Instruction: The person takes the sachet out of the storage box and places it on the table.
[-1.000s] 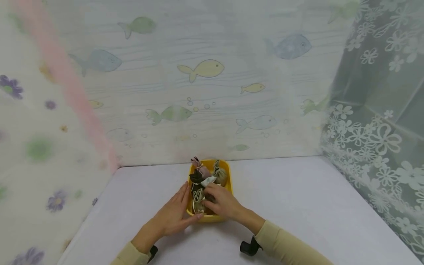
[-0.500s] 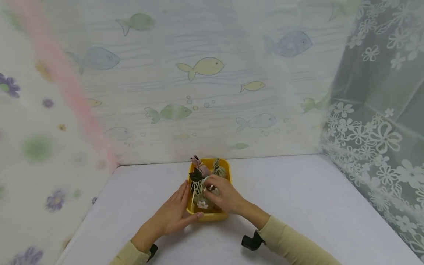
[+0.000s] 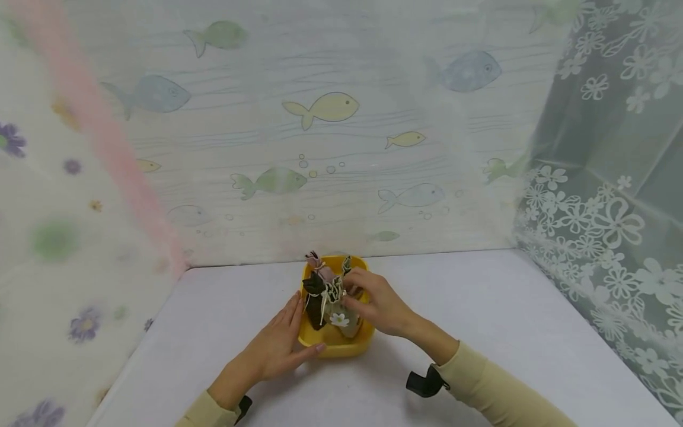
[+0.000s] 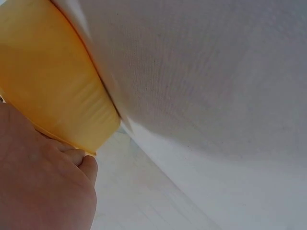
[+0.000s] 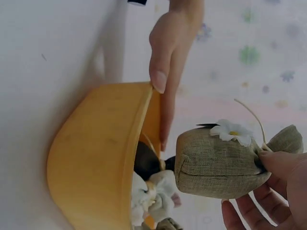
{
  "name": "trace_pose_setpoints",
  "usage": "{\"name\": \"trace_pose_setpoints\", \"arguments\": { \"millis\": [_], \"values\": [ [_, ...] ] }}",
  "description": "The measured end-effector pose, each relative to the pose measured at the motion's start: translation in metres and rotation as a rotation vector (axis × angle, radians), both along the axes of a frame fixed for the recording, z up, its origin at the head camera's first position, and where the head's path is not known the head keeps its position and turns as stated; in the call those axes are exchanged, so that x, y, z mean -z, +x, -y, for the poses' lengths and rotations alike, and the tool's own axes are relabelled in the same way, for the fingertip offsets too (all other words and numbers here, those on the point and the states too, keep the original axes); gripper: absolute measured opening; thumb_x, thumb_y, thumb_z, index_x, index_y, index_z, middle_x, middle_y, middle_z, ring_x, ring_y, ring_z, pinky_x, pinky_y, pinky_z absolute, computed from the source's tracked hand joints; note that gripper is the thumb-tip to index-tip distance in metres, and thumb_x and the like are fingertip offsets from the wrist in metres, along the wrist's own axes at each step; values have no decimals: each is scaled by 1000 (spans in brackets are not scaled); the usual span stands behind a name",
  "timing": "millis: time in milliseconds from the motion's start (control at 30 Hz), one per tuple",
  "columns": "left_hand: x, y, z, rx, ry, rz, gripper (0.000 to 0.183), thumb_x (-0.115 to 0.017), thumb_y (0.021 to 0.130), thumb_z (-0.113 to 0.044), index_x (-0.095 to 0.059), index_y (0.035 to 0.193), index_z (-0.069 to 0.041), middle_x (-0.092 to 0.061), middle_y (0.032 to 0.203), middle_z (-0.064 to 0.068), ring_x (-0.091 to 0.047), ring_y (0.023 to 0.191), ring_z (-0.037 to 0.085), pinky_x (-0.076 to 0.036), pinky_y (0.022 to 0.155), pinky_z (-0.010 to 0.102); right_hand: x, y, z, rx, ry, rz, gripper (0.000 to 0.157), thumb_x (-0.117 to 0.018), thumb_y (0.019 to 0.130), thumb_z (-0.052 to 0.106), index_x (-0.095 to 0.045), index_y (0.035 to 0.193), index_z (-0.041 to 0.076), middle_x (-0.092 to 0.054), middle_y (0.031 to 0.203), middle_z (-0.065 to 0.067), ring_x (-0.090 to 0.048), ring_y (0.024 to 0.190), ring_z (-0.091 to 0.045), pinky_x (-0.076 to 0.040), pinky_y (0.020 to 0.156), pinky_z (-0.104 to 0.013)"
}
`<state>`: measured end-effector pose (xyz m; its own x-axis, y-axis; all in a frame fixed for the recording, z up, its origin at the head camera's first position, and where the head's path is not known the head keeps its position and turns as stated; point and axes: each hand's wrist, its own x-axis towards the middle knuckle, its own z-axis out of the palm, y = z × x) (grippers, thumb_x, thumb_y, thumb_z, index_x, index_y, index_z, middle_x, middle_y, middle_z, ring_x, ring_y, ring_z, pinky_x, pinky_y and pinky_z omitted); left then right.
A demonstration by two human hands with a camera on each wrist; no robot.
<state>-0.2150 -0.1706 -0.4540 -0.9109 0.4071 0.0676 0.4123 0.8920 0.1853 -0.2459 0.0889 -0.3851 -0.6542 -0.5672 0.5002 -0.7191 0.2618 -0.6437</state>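
A yellow plastic bowl (image 3: 336, 348) stands on the white table and holds several small drawstring pouches. My right hand (image 3: 373, 299) pinches the tied neck of an olive burlap pouch with a white daisy (image 3: 340, 319) and holds it above the bowl; in the right wrist view this pouch (image 5: 218, 165) hangs clear of the bowl's rim (image 5: 136, 139). My left hand (image 3: 277, 347) lies with straight fingers against the bowl's left side, thumb on the near rim (image 5: 159, 79). A dark pouch (image 3: 315, 299), a pink pouch (image 3: 322, 270) and another olive pouch stay inside.
The white table (image 3: 480, 332) is walled in by a fish-print curtain (image 3: 320, 118) at the back, a flower-print sheet at the left and a lace curtain (image 3: 603, 196) at the right. The bowl sits near the back wall.
My right hand has pulled the daisy pouch up out of the bowl and moved it slightly back. The left hand has stayed against the bowl.
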Motion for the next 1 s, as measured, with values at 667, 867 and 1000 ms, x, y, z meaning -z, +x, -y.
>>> {"name": "trace_pose_setpoints", "arguments": {
  "millis": [667, 867, 1000],
  "values": [
    [-2, 2, 0, 6, -2, 8, 106, -32, 81, -80, -8, 150, -4, 2, 157, 9, -8, 143, 20, -21, 113, 40, -4, -4, -40, 79, 14, -5, 15, -63, 89, 8, -59, 94, 21, -57, 97, 11, -55, 92, -9, -52, 79, -30],
    [0, 1, 0, 1, 2, -8, 105, -33, 81, -79, -9, 150, -3, 1, 157, 9, -9, 143, 21, -21, 112, 40, -4, -10, -55, 130, 25, -23, 13, -63, 89, 8, -61, 96, 19, -58, 99, 8, -56, 94, -10, -53, 78, -30],
    [2, -1, 1, -6, -4, 0, 105, -33, 81, -79, -7, 151, -5, 3, 158, 7, -6, 143, 19, -20, 113, 40, -3, -13, -64, 150, 23, -44, 11, -63, 89, 8, -60, 95, 17, -58, 97, 6, -56, 92, -11, -53, 77, -31]
  ]
}}
